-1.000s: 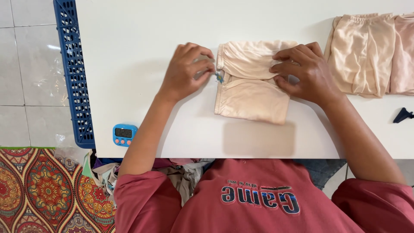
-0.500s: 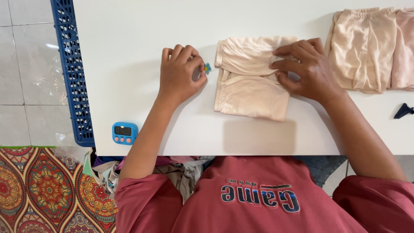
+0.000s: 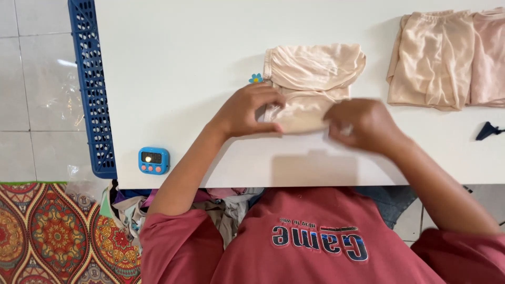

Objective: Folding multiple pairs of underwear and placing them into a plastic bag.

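A folded beige garment (image 3: 314, 73) lies on the white table (image 3: 184, 63) in front of me. My left hand (image 3: 247, 110) grips its near left corner. My right hand (image 3: 363, 126), blurred by motion, holds the near right edge of the same garment. A small blue flower-shaped thing (image 3: 256, 78) lies on the table just left of the garment, above my left hand.
Folded beige garments (image 3: 436, 58) are stacked at the table's far right, with a small dark clip (image 3: 488, 130) near them. A blue timer (image 3: 154, 160) sits at the front left edge. A blue crate (image 3: 89, 84) stands left of the table. Clothes (image 3: 221, 205) lie in my lap.
Both hands have come down to the garment's near edge and taken hold of it. The small blue flower thing, earlier under my left hand, now lies uncovered on the table.
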